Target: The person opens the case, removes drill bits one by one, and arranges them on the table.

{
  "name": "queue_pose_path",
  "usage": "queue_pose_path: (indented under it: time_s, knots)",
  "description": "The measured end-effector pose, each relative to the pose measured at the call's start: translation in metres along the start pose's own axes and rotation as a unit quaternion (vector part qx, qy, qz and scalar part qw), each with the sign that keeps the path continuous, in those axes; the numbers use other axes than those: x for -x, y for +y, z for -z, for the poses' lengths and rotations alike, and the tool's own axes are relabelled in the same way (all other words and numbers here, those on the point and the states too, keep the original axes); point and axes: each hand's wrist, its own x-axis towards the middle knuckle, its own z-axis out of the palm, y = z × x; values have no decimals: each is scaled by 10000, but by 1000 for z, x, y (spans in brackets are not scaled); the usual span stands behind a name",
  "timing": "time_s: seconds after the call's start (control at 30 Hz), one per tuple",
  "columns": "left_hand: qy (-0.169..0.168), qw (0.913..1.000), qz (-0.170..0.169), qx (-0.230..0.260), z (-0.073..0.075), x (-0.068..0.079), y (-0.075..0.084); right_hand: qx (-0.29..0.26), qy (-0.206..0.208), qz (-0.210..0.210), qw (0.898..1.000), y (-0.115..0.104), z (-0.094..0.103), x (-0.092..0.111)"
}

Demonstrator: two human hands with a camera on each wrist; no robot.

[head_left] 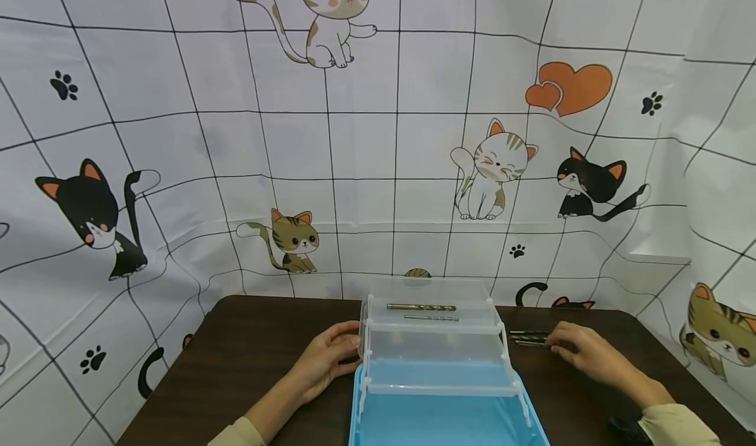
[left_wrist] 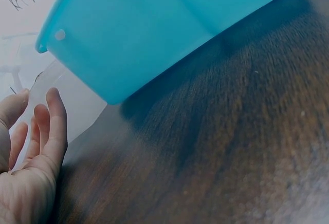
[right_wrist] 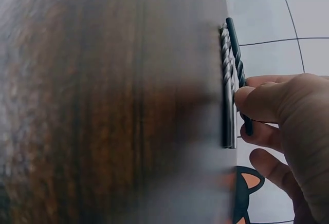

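Observation:
A blue storage box (head_left: 437, 420) stands open with clear stepped trays (head_left: 440, 344) raised above it. Two drill bits lie on the top tray, a thicker golden drill bit (head_left: 421, 307) and a thin silver drill bit (head_left: 431, 317). My left hand (head_left: 327, 361) touches the clear plastic at the left side, its fingers loosely bent. To the right of the box, my right hand (head_left: 585, 351) pinches a dark drill bit (right_wrist: 238, 59) between thumb and fingers. Right beside that bit, silver drill bits (right_wrist: 227, 95) lie on the table; their exact number is hidden.
The dark wooden table (head_left: 266, 331) extends on both sides of the box. Behind it hangs a white cloth (head_left: 354, 144) printed with cats and grid lines. It also runs along the left and right sides.

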Motion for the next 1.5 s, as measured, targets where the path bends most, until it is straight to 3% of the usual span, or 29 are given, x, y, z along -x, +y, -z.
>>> queue_pose_path:
  time_s: [0.47, 0.73, 0.97, 1.5]
  knots:
    - [3, 10000, -23, -61, -1, 1, 1, 589, 269, -161, 9978, -3, -10, 3]
    - [-8, 9999, -36, -101, -2, 1, 1, 319, 398, -106, 9986, -2, -12, 5]
    - [-34, 9999, -45, -85, -1, 1, 0, 341, 555, -302, 9974, -2, -15, 5]
    - [-78, 9999, -50, -64, 1, 0, -1, 273, 554, -401, 9973, -2, -11, 6]
